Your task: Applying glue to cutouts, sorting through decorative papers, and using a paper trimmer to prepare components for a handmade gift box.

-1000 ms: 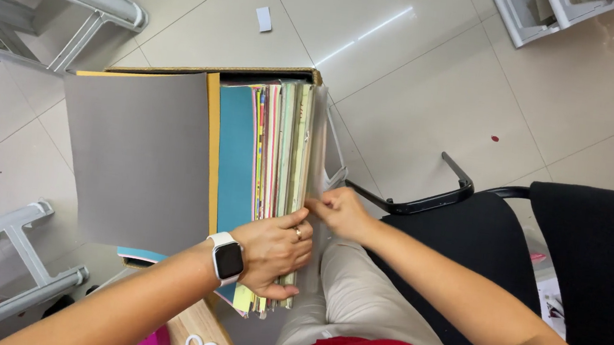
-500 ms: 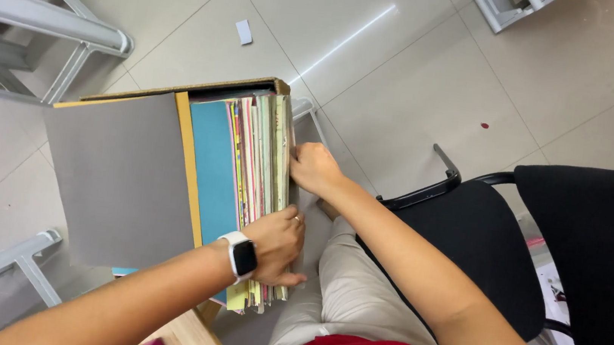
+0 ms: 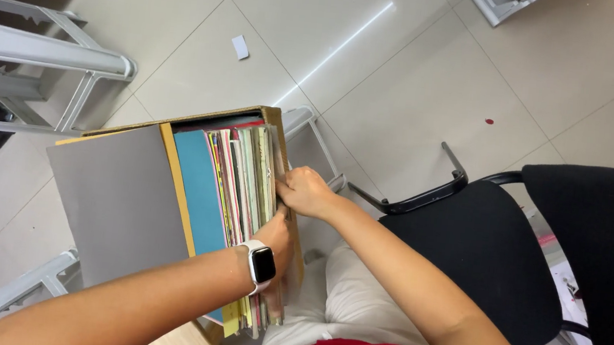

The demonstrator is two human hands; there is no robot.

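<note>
A cardboard box [image 3: 167, 203] rests on the person's lap, packed with upright folders [image 3: 241, 181] and sheets in blue, green, pink and cream, their edges facing up. The right hand [image 3: 306, 192] is at the right end of the row, fingers curled over the top edges of the last few folders and pinching them against the box's right wall. The left hand [image 3: 276, 239], with a watch [image 3: 262, 264] on the wrist, lies just below it, pressed onto the near ends of the same folders; its fingers are hidden behind the wrist, so how tightly it holds cannot be told. Left of both hands a broad blue folder [image 3: 199, 188] stands first in the row, and beyond that the grey box flap [image 3: 117, 202] lies open and flat. Yellow tabs [image 3: 232, 323] stick out of the folders' near ends under the left forearm. To the right of the hands stands a black chair [image 3: 481, 252], close to the person's knee. Further off on the tiled floor [image 3: 408, 77] lies a small white scrap [image 3: 240, 47], and a grey metal frame [image 3: 46, 54] stands to the far left.
</note>
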